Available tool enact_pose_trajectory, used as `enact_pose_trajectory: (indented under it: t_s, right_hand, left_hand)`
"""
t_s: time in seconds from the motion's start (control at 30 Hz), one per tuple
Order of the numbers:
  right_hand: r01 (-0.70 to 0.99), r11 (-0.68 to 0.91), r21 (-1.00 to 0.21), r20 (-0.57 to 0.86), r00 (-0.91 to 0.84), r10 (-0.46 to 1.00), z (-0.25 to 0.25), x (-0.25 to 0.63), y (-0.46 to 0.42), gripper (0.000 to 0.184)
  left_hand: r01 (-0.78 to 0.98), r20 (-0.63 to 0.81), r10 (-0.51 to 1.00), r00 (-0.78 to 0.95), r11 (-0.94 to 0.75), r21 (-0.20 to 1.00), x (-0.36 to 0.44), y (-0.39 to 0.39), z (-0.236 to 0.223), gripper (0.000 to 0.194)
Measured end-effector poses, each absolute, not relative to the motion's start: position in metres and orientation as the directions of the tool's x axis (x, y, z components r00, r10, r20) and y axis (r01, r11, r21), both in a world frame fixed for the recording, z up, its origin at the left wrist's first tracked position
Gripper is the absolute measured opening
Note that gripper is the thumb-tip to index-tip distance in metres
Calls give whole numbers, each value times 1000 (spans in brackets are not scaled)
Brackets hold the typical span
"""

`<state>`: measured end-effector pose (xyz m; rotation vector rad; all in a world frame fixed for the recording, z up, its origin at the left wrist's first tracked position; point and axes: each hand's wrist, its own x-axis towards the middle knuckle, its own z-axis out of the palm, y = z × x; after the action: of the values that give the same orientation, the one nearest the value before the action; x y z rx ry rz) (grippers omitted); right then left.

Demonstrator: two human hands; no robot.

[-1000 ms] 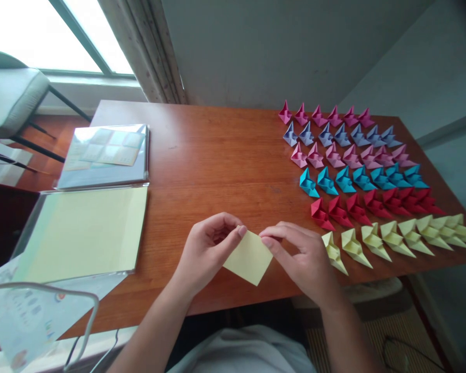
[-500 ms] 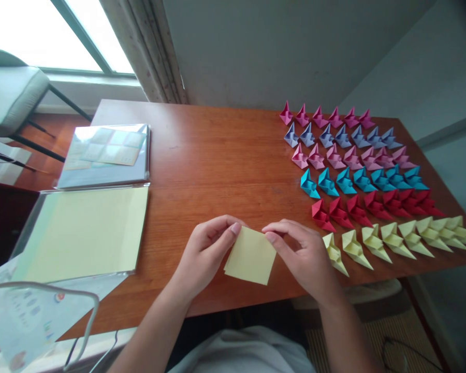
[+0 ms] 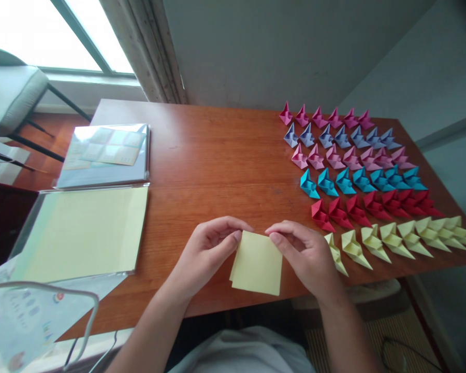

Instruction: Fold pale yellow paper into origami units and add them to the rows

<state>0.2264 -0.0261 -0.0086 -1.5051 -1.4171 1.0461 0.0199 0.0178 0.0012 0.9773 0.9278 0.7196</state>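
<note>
A folded sheet of pale yellow origami paper (image 3: 258, 264) hangs between my two hands above the near edge of the table. Its back layer peeks out slightly at the lower left. My left hand (image 3: 212, 254) pinches the upper left corner between thumb and fingers. At the upper right corner, my right hand (image 3: 303, 254) pinches the same paper, thumb in front. Close beside the right hand begins a row of folded yellow paper boats (image 3: 356, 249).
Rows of red (image 3: 357, 211), blue (image 3: 345, 181), pink (image 3: 334, 156), lilac (image 3: 326, 137) and magenta boats (image 3: 319, 118) fill the table's right side. At left lie a stack of yellow paper (image 3: 89, 233) and a clear-wrapped pack (image 3: 104, 155). A chair (image 3: 15, 98) stands beyond.
The yellow paper has shifted slightly right and toward me, and has turned to hang straighter. My left thumb has slid to the corner's edge. Both hands still grip the paper.
</note>
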Motion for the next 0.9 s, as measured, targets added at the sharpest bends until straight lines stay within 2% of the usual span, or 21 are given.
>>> enact_pose_trajectory:
  t_s: [0.27,0.33,0.4,0.47,0.53,0.6,0.63,0.7,0.8,0.83,0.9]
  right_hand:
    - [402,-24,-915,-61,-80,995,-4,223,-26,15]
    - [436,2,-900,-39,-84,996,-1,221,-27,14]
    - [450,23,-893,3,-44,999,2,218,-29,14]
    - [456,49,-888,45,-19,999,7,212,-35,24]
    - [476,100,-874,78,-65,995,13,204,-43,46]
    - [547,169,-820,110,-138,984,18,196,-49,68]
    - [594,198,-779,124,-164,979,20,192,-50,70]
    - [660,212,-721,133,-169,977,21,189,-47,58]
    - [683,109,-723,81,-73,994,16,194,-34,22]
    - [691,66,-720,53,-41,998,14,197,-29,14]
    - [686,-24,-727,-19,15,1000,9,202,-20,13]
  left_hand:
    - [-77,-337,847,411,400,913,23,19,3,22]
    - [-32,-300,891,340,330,943,24,18,2,20]
    - [90,-214,942,258,197,976,24,18,1,16]
    - [286,-94,974,206,32,958,25,17,0,13]
    - [471,9,979,204,-107,876,27,16,0,14]
    - [589,74,971,228,-198,784,29,16,1,16]
    - [625,93,965,244,-230,746,29,16,0,16]
    - [679,121,954,275,-281,678,30,17,-1,17]
    - [746,175,929,327,-368,555,26,20,-2,17]
    - [774,209,916,343,-401,490,25,20,-2,16]
    - [825,292,875,385,-468,316,20,18,-2,18]
